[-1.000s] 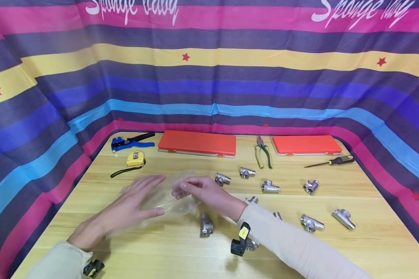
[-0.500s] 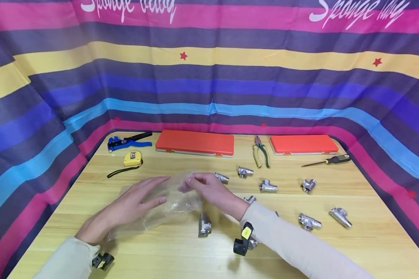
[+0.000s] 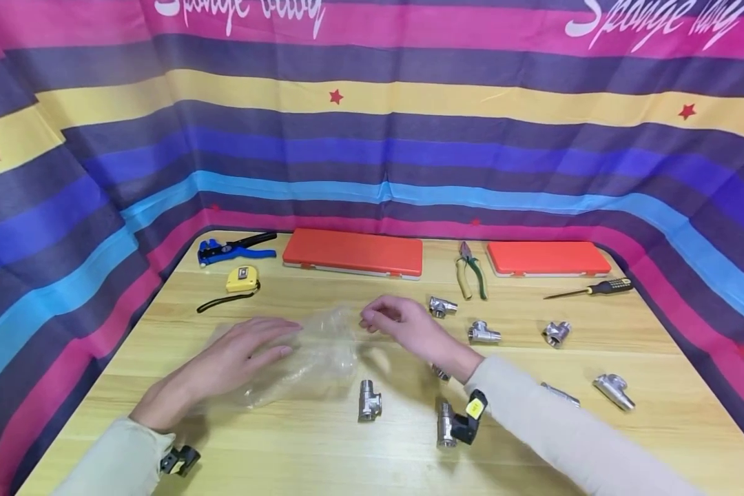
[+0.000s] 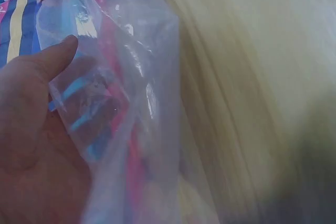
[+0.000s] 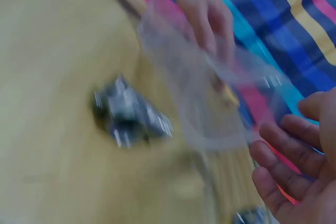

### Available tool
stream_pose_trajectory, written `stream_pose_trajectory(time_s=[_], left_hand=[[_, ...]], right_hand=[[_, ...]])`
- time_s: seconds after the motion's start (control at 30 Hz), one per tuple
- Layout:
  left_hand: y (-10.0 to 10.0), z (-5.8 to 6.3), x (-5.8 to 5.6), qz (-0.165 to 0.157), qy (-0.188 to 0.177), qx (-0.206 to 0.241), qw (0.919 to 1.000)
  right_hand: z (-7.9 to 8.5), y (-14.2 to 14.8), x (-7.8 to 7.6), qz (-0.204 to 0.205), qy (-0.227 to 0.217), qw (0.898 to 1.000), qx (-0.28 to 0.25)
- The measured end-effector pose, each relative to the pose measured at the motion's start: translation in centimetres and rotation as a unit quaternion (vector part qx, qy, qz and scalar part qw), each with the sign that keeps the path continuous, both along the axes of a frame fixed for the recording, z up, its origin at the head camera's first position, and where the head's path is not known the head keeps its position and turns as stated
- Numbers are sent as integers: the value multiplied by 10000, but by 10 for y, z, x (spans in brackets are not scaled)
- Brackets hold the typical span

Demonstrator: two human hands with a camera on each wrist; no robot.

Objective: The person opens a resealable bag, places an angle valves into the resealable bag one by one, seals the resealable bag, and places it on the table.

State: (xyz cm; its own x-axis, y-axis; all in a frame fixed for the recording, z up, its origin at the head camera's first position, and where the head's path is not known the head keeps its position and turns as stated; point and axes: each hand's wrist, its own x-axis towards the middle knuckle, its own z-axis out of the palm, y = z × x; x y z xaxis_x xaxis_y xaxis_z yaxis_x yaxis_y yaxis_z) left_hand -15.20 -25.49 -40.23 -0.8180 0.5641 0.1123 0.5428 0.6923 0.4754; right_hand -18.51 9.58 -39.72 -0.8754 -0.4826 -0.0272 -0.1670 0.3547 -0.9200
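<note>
My left hand (image 3: 235,358) is at a clear plastic bag (image 3: 322,355), with fingers nearly straight and thumb spread apart. In the left wrist view the thumb lies at the bag's edge, and the other fingers are hidden or seen through plastic. Just right of the bag, my right hand (image 3: 409,331) is above the table, fingers loosely bent; the right wrist view shows nothing in it. A metal tee fitting (image 3: 368,401) lies in front of the bag. Another tee fitting (image 3: 446,424) lies under the right wrist, and several more spread to the right, some partly behind the forearm.
Along the back of the wooden table (image 3: 285,455) lie blue wire strippers (image 3: 232,249), a red case (image 3: 353,252), pliers (image 3: 469,270) and a smaller red case (image 3: 548,258). A yellow tape measure (image 3: 242,278) and a screwdriver (image 3: 595,288) lie at the sides. A striped curtain (image 3: 384,158) surrounds the table.
My right hand has moved away from the bag to the right. The left hand stays at the bag, whose right end now shows more fully.
</note>
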Motion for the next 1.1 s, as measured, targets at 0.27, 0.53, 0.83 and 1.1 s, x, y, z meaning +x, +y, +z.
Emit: stream_pose_trajectory(time_s=[0.27,0.53,0.83,1.1], left_hand=[[-7,1,0,125,-113,-11,9999],[-12,0,-3,60,-43,-117,9999],[-14,-2,-5,14,-98,-147,9998],[-14,-2,-5,10,-217,-104,9997]], right_hand=[[-8,48,-16,-727,680,9875,1223],[-18,57,-15,-703,853,9674,2277],[-23,51,-19,-769,767,9633,2454],[-21,44,-18,-803,960,9648,2312]])
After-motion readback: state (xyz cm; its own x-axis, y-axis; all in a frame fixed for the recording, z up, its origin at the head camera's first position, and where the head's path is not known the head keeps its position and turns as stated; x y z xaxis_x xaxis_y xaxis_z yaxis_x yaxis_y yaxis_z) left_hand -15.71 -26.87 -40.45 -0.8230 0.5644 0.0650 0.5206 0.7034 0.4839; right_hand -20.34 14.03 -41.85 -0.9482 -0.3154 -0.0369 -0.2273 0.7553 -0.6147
